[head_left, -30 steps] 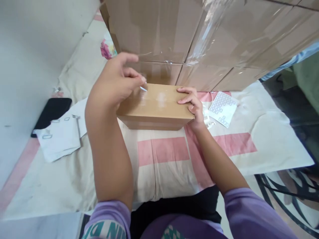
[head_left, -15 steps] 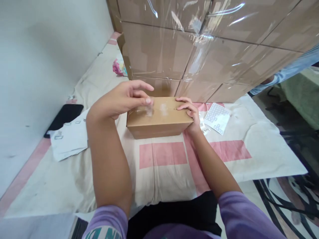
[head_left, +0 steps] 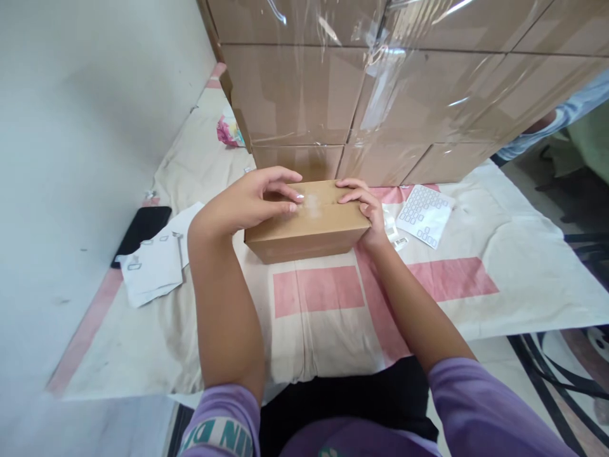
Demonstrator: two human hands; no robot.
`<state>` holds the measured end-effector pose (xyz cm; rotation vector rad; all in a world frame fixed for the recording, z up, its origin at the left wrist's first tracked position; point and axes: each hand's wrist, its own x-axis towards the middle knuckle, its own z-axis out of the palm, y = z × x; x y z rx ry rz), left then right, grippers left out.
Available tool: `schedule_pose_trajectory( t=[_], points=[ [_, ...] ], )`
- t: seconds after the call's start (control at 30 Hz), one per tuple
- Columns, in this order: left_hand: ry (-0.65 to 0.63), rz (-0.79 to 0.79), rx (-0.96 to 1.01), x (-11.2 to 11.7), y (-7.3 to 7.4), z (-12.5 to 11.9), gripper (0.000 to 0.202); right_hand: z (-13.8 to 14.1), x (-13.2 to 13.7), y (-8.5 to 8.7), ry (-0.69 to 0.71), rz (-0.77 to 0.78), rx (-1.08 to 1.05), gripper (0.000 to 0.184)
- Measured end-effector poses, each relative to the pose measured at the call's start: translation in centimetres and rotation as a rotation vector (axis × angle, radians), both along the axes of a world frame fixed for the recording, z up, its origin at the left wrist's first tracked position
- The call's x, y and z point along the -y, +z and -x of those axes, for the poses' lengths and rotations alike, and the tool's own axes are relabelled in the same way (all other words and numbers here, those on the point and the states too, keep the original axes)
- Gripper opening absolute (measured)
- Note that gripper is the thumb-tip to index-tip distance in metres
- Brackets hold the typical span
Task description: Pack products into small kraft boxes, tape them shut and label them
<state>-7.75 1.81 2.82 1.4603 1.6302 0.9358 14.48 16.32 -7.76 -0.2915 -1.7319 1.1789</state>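
A small closed brown cardboard box [head_left: 309, 238] sits on the cloth-covered table in front of me. My right hand [head_left: 364, 209] grips its right end, fingers over the top edge. Above the left half of the lid, my left hand [head_left: 266, 197] is bent at the wrist. Its thumb and middle finger come close together near the middle of the top, with a small shiny bit at the fingertips that I cannot make out. Beside them, a pale, glossy patch [head_left: 313, 202] shows on the lid.
Behind stands a wall of stacked cartons [head_left: 304, 95] wrapped in clear film. A white sticker sheet [head_left: 425, 216] lies on the right. On the left are a black phone [head_left: 143, 231] and white papers [head_left: 152, 270]. Another person's sleeve [head_left: 571, 117] shows at far right.
My left hand has moved slightly right over the lid, its fingertips nearer the middle. The right hand keeps its hold on the box. The view has shifted a little.
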Motion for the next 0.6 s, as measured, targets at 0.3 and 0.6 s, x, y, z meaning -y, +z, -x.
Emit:
schedule_pose_trajectory(
  t=[0.3,0.6],
  points=[
    [-0.003,-0.085,0.042,1.6,1.4,-0.1,0.052,0.0,0.0,0.0,-0.021,0.006,0.012,0.052],
    [-0.028,-0.136,0.125,1.8,1.5,-0.6,0.049,-0.4,-0.2,0.0,0.042,-0.024,0.017,0.040]
  ],
)
